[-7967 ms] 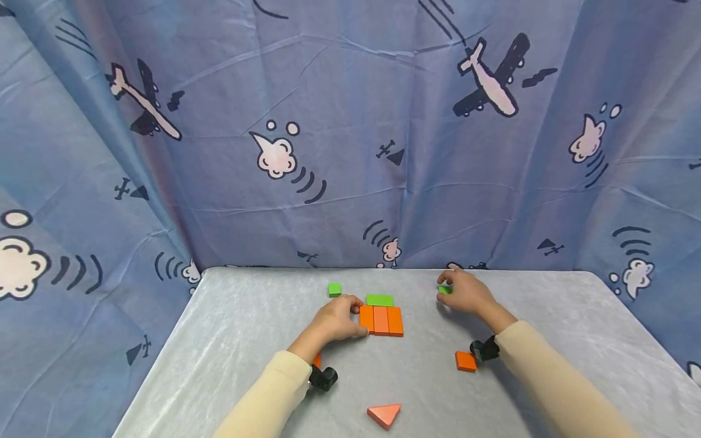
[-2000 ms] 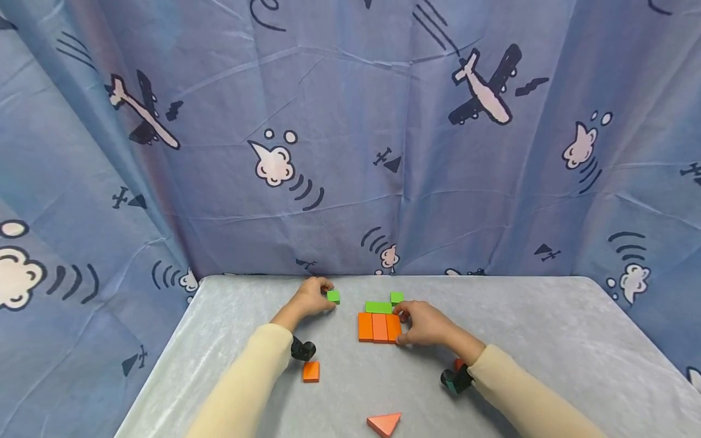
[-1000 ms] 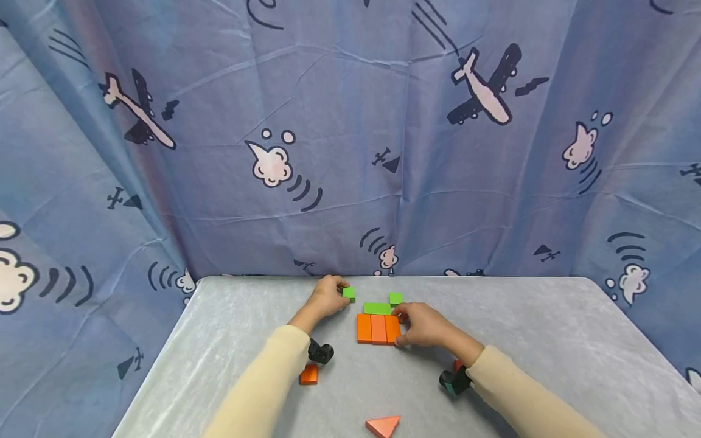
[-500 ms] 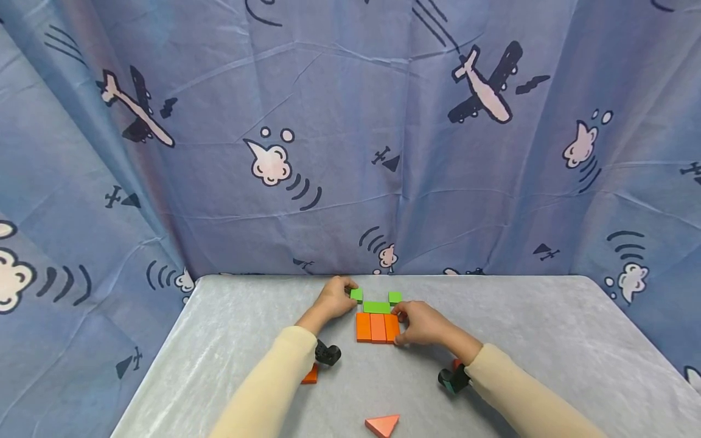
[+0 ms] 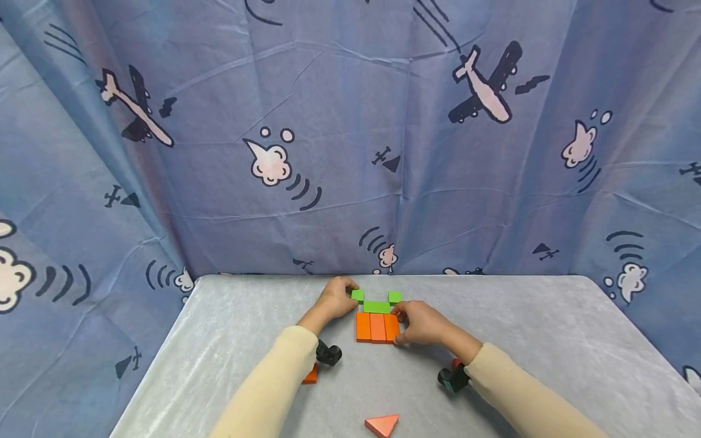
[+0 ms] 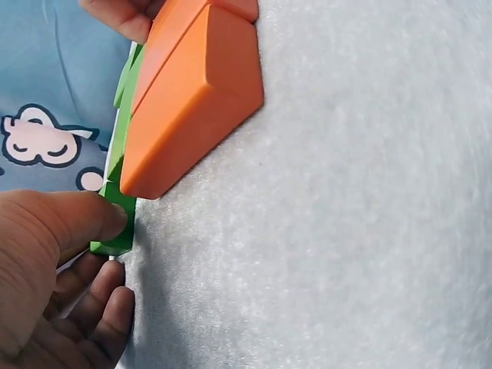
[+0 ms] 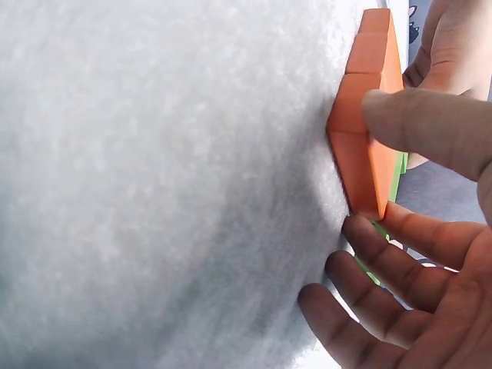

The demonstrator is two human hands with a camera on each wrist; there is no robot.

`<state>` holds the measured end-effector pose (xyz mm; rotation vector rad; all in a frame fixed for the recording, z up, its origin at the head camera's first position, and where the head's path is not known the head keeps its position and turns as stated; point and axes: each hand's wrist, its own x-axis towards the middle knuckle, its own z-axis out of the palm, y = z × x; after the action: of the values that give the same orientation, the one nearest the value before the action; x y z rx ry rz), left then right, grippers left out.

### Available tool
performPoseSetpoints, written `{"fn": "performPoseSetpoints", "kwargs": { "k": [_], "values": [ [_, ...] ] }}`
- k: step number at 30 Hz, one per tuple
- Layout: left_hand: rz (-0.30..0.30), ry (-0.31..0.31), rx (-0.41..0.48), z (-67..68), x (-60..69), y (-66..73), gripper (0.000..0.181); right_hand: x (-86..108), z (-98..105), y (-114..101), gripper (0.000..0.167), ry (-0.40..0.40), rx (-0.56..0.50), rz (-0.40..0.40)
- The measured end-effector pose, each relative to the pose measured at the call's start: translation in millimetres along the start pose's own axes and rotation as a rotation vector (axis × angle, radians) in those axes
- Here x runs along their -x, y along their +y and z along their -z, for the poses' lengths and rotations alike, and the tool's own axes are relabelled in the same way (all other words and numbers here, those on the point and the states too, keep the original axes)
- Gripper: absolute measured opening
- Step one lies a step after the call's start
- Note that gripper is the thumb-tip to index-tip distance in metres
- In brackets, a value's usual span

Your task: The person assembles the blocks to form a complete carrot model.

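In the head view, my left hand (image 5: 334, 298) pinches a small green cube (image 5: 358, 295) near the far left corner of a flat green block (image 5: 376, 307). The left wrist view shows the thumb on the green cube (image 6: 119, 227). A second green cube (image 5: 395, 297) sits at that block's far right corner. Three upright orange blocks (image 5: 378, 327) lie side by side just in front of the green block. My right hand (image 5: 424, 323) grips the rightmost one by its ends, the thumb on its near face (image 7: 355, 100) in the right wrist view.
A salmon triangular block (image 5: 382, 424) lies near the front of the grey cloth-covered table (image 5: 520, 340). An orange block (image 5: 310, 375) is partly hidden by the left sleeve. Another red-orange block (image 5: 456, 363) peeks out behind the right wrist camera. A patterned curtain (image 5: 350, 152) hangs behind.
The right hand set its green cube down by the green block and took hold of the orange row. The left hand left that row and slid the other green cube rightward to the green block.
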<state>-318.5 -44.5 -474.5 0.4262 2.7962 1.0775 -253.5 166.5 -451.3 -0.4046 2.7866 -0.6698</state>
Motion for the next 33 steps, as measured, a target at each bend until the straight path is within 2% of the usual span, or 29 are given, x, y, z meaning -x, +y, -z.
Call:
{"fn": "performPoseSetpoints", "kwargs": {
  "k": [14,23,27,33],
  "values": [
    [0.026,-0.009,0.006,1.3,5.7,1.2,0.034,0.8,-4,0,0.052,0.005,0.004,0.008],
    [0.055,-0.008,0.056,4.7,10.0,-3.7,0.043,1.7,-6,-1,0.053,0.004,0.006,0.002],
    [0.042,-0.009,0.054,12.7,18.2,-4.9,0.045,1.3,-5,-1,0.053,0.008,0.017,0.001],
    [0.0,-0.008,0.022,27.4,38.5,-7.3,0.041,0.5,-2,0,0.053,0.002,0.037,-0.002]
  ]
}}
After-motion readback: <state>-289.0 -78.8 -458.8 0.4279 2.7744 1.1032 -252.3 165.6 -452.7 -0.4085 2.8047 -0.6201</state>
